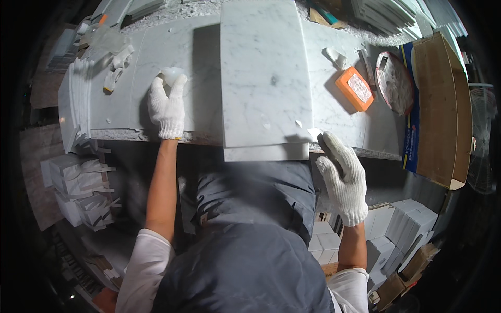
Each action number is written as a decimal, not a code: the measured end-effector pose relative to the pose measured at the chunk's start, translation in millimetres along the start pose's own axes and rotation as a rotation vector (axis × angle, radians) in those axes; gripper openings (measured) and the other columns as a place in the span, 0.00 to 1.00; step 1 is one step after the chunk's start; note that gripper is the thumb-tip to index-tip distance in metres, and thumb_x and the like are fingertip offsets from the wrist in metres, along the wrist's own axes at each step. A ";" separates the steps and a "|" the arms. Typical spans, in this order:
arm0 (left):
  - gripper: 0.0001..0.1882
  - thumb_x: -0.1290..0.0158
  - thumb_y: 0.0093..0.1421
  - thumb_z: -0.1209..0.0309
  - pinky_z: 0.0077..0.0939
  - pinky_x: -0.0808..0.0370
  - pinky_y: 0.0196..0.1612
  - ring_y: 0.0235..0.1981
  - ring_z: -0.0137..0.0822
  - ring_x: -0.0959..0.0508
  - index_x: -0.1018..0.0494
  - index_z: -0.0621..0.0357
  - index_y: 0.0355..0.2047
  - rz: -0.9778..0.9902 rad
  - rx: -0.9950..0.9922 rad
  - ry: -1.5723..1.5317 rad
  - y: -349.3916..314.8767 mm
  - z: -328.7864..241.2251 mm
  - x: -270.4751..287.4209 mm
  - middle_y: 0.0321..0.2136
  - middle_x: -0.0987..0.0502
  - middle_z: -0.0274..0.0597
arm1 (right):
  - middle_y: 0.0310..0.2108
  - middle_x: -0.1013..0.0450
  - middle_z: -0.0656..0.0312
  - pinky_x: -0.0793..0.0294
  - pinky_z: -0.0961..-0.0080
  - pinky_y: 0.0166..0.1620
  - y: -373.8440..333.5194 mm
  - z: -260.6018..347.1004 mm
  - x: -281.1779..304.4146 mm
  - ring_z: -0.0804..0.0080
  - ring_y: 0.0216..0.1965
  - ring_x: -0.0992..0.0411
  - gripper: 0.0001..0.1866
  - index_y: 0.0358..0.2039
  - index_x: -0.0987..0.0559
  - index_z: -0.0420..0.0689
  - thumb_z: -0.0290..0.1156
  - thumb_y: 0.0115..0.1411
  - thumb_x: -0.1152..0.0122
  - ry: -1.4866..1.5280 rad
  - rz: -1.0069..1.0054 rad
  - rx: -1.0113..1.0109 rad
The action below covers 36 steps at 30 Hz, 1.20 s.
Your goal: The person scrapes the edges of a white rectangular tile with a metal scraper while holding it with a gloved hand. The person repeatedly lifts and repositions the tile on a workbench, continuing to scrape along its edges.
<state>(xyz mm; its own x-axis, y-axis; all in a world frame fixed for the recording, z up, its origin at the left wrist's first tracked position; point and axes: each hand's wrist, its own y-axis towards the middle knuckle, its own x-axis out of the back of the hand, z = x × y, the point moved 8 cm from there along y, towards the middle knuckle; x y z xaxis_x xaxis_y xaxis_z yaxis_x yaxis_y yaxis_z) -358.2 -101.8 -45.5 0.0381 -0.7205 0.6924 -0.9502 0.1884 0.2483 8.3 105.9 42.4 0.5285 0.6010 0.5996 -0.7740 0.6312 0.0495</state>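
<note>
My left hand [168, 107], in a white knitted glove, rests on the marble worktop with thumb and fingers closed round a translucent whitish wad [173, 74]. What the wad is made of I cannot make out. My right hand [343, 175], gloved alike, is at the near right corner of a grey-veined white marble slab [266, 73]. A small flat white piece [314, 134] sticks out at its fingertips; the thumb is lower and apart. The slab lies over another pale slab [266, 153], whose near edge shows beneath it. A small white chip [298, 124] is on the top slab.
To the right are an orange block [355, 88], a round red-rimmed dish [394, 83] with whitish paste, and an open cardboard box [441, 109]. Upright thin slabs [78, 104] stand at left. A crumpled whitish wrapper [119, 67] lies far left. Stacked white blocks [404, 229] sit below.
</note>
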 end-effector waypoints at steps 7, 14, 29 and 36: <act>0.25 0.31 0.58 0.61 0.36 0.27 0.54 0.48 0.38 0.21 0.23 0.62 0.50 -0.079 -0.043 -0.340 -11.7 -13.6 8.1 0.45 0.19 0.44 | 0.30 0.24 0.57 0.25 0.70 0.36 6.3 14.3 1.4 0.62 0.29 0.25 0.19 0.53 0.17 0.46 0.28 0.61 0.32 -0.324 0.087 -0.075; 0.24 0.35 0.62 0.74 0.30 0.26 0.57 0.50 0.33 0.23 0.28 0.66 0.57 -0.038 0.046 -0.533 -43.4 -43.7 20.2 0.51 0.23 0.43 | 0.33 0.23 0.56 0.24 0.61 0.37 10.8 5.9 -8.7 0.56 0.34 0.22 0.22 0.59 0.23 0.60 0.34 0.64 0.38 -0.363 0.150 -0.096; 0.23 0.43 0.65 0.82 0.34 0.21 0.56 0.49 0.40 0.19 0.38 0.63 0.58 0.214 -0.027 -0.897 -64.3 -102.5 38.9 0.51 0.23 0.55 | 0.34 0.24 0.56 0.23 0.63 0.32 2.4 9.2 -10.3 0.56 0.29 0.23 0.26 0.63 0.27 0.60 0.30 0.64 0.43 -0.532 0.195 0.016; 0.26 0.38 0.62 0.80 0.33 0.18 0.51 0.50 0.40 0.19 0.34 0.64 0.60 0.480 -0.076 -0.885 -80.6 -118.3 20.6 0.51 0.22 0.51 | 0.34 0.24 0.56 0.23 0.61 0.32 17.9 11.2 -11.1 0.54 0.30 0.22 0.23 0.60 0.26 0.61 0.30 0.65 0.44 -0.382 0.109 0.006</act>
<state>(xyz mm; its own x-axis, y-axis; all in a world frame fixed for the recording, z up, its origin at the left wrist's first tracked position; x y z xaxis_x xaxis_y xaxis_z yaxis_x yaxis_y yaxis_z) -244.3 -52.9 28.9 -0.6158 -0.7878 -0.0132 -0.7813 0.6084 0.1393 -15.3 105.1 45.6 0.2761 0.4384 0.8553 -0.8213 0.5699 -0.0270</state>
